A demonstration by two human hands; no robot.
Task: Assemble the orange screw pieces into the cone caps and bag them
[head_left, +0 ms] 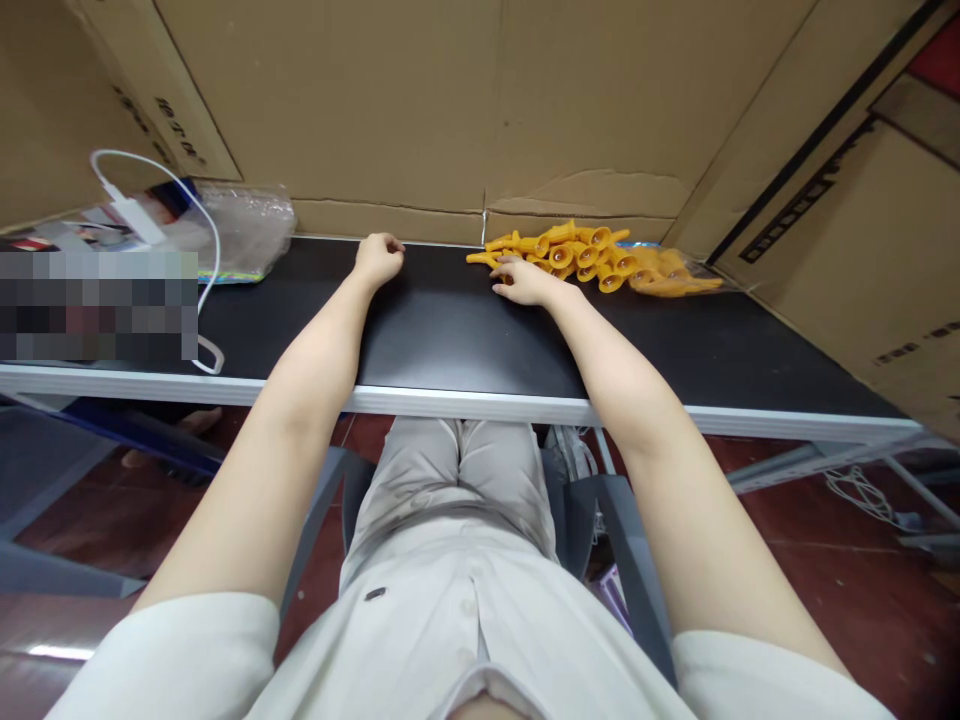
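Note:
My left hand (380,260) rests at the back of the black tabletop, its fingers curled in and nothing showing between them. To the right, my right hand (525,283) reaches to the near-left end of a pile of yellow plastic trumpet-shaped pieces (586,256). Its thumb and fingers are apart. One yellow piece (480,259) sticks out to the left beyond the fingers. Part of it lies behind my hand, so I cannot tell whether the fingertips touch it. Several pieces show round flared openings facing me.
More yellow pieces lie in a clear plastic bag (675,275) at the pile's right. Tall cardboard (450,110) walls the tabletop (465,350) at the back and sides. A white cable (217,230) and a clear plastic bag (255,225) lie at left, beside a blurred-out patch.

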